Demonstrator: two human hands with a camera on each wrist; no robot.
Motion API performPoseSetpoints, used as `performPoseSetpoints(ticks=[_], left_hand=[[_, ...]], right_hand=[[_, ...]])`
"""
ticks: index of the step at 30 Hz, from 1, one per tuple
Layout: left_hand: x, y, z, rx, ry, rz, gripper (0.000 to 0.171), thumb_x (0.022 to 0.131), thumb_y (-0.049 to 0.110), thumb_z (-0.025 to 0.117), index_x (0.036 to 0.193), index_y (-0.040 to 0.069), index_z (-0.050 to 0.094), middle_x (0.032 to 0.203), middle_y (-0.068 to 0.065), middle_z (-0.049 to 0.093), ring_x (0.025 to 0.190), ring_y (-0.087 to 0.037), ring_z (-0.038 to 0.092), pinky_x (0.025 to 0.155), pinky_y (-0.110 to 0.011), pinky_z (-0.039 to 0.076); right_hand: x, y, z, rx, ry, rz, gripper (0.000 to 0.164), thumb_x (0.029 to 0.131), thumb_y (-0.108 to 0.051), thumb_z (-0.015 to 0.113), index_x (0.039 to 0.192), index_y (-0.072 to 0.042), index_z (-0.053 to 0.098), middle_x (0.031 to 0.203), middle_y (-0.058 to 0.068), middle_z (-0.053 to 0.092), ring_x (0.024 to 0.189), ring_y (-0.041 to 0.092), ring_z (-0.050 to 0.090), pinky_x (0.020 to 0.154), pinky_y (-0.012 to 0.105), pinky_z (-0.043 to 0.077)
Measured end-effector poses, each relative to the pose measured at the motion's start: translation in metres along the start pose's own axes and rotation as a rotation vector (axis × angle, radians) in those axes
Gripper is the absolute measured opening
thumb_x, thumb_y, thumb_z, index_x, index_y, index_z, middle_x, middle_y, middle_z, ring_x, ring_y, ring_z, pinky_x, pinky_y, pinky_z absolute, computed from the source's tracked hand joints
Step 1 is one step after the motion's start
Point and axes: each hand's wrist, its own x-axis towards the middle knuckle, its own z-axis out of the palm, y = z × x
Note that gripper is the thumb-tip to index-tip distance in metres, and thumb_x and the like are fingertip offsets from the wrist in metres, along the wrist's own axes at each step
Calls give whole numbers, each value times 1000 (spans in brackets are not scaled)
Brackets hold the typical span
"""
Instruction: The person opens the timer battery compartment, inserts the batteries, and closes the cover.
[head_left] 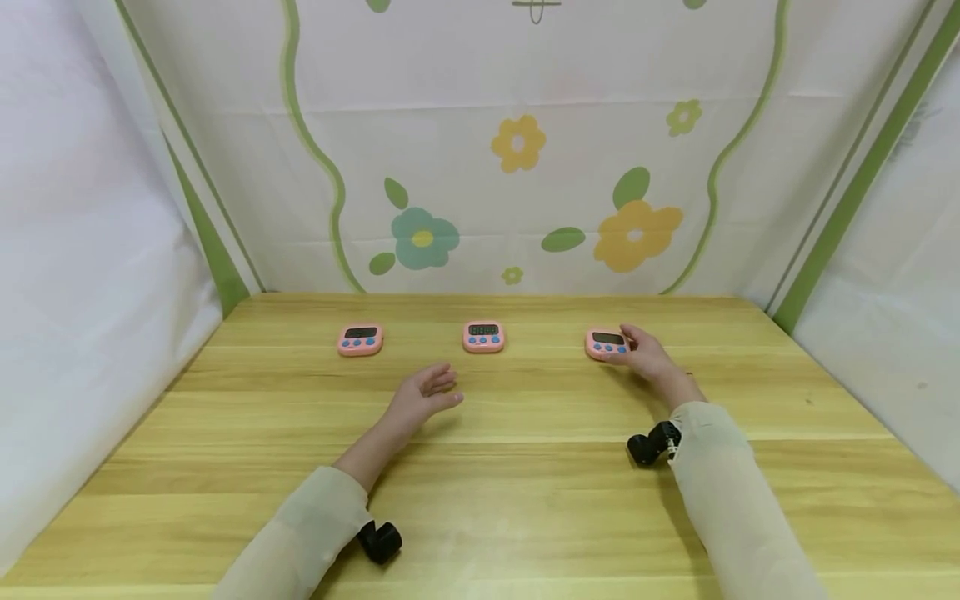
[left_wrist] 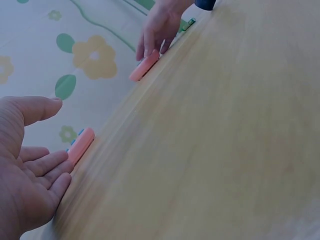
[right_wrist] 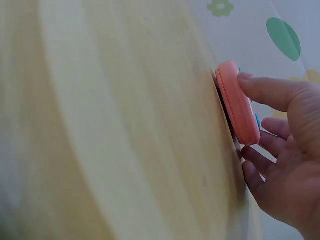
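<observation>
Three pink digital timers with dark displays and blue buttons lie in a row across the far part of the table: the left timer [head_left: 360, 341], the middle timer [head_left: 483, 337] and the right timer [head_left: 606, 343]. My right hand [head_left: 647, 357] holds the right timer at its right side, thumb along the near edge and fingers round the far side. In the right wrist view the thumb touches this timer [right_wrist: 236, 104], and its contact with the fingers is partly hidden. My left hand [head_left: 422, 398], fingers extended and holding nothing, is in front of the gap between the left and middle timers.
The wooden table [head_left: 510, 483] ends at a white fabric wall [head_left: 465, 167] printed with flowers and leaves. White side panels [head_left: 97, 250] stand to the left and right. A black wrist camera [head_left: 380, 542] sticks out from the left sleeve, another black camera [head_left: 651, 443] from the right.
</observation>
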Motion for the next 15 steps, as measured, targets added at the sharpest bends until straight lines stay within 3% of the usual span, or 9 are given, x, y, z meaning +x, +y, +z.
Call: performPoseSetpoints(ticks=[6, 15], left_hand=[[2, -4, 1, -10, -13, 9, 65, 79, 12, 63, 131, -5, 28, 126, -20, 39, 115, -31, 37, 95, -40, 31], [2, -4, 0, -2, 10, 4, 65, 77, 14, 65, 130, -3, 32, 124, -16, 44, 113, -26, 40, 93, -37, 34]], right_hand=[[1, 1, 5, -65, 13, 0, 81, 77, -15, 65, 134, 7, 13, 135, 27, 17, 121, 39, 18, 99, 47, 19], [3, 3, 8, -100, 34, -11, 78, 77, -19, 66, 132, 10, 20, 131, 29, 25, 118, 38, 24, 97, 46, 24]])
